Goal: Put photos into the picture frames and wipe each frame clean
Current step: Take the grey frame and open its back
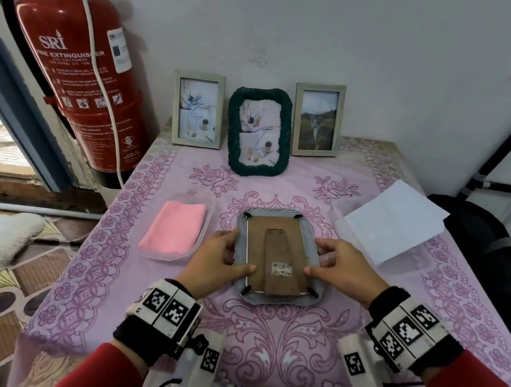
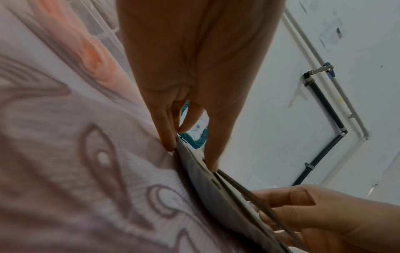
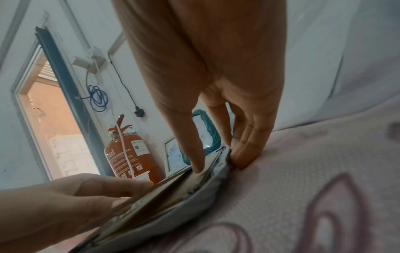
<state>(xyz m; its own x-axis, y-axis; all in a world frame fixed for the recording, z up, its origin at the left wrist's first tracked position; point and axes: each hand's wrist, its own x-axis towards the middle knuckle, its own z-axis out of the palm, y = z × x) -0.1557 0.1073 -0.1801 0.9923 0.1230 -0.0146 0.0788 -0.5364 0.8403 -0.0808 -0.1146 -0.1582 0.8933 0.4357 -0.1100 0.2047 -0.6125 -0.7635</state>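
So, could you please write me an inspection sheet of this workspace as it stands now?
Surface: table under a pink floral cloth.
Job's things: grey frame face down, brown backing up; three filled frames standing at the wall; pink cloth in a clear tray; white sheets at the right.
Clutter: nothing seen.
Grips: left hand and right hand hold the grey frame's side edges, thumbs on the backing.
Cables: white cable hanging across the extinguisher.
Surroundings: red fire extinguisher on the left, white wall, black bag on the right.
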